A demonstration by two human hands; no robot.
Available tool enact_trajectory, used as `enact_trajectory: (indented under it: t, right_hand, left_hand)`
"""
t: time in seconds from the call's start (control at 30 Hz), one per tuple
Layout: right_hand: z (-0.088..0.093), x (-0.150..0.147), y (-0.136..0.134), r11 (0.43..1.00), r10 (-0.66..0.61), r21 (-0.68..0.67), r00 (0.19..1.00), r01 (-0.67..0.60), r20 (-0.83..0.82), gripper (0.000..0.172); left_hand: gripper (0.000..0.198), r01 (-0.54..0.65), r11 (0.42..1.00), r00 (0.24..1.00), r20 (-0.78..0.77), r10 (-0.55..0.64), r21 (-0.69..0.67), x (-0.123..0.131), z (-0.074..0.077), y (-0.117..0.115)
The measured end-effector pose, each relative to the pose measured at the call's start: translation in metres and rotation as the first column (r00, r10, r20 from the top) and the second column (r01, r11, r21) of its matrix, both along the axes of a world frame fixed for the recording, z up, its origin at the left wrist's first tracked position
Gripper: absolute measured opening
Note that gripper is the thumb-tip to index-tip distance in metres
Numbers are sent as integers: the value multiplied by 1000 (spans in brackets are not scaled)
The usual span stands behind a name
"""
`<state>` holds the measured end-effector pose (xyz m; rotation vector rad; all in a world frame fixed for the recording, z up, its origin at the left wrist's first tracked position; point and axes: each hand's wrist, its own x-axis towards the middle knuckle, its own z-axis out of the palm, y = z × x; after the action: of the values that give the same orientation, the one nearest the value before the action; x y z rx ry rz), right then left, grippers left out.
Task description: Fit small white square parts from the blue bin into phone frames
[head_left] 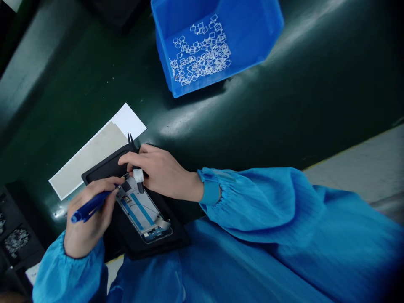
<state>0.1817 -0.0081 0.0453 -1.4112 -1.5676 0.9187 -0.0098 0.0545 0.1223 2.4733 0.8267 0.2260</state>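
A phone frame with its inside exposed (139,212) lies on a black tray (104,168), showing two blue strips and a flex cable at its near end. My left hand (90,216) is closed around a blue pen (91,208), its fingertips at the frame's upper left corner. My right hand (166,172) grips black tweezers (132,143) with a white wrap on them; the forked tips point away from the frame. The fingers of this hand are bent over the frame's far end. What the fingertips touch there is partly hidden.
A white sheet with a beige strip (97,151) lies beyond the tray. Farther off stands a blue bin (252,38) with many small white square frames (205,54). A dark compartment box (28,210) with small parts sits at the left on the green table (299,101).
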Motion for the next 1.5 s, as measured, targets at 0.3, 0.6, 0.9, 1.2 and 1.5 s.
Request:
enact_trajectory:
  t: [0.3,0.6,0.9,1.2,1.5]
  right_hand:
    - [-2,-1,-1,1000,-14,8,1000,14,-13,45]
    - [-1,-4,1,1000,-15,6,1000,15,3,40]
    - [-2,-4,1,1000,-15,6,1000,15,-1,41]
    - [0,-3,1,1000,-10,-5,1000,10,7,42]
    - [-1,-2,1,1000,-4,-9,999,5,32,47]
  left_hand:
    - [22,9,986,1000,-7,-8,165,-3,-9,-10]
    - [18,-324,920,899,230,372,-220,-8,-22,-3]
    - [25,-426,859,757,407,511,-285,-15,-29,-14]
    - [24,-317,940,901,270,340,-126,-14,-28,-21]
    - [24,-208,978,960,187,209,-24,-8,-18,-18]
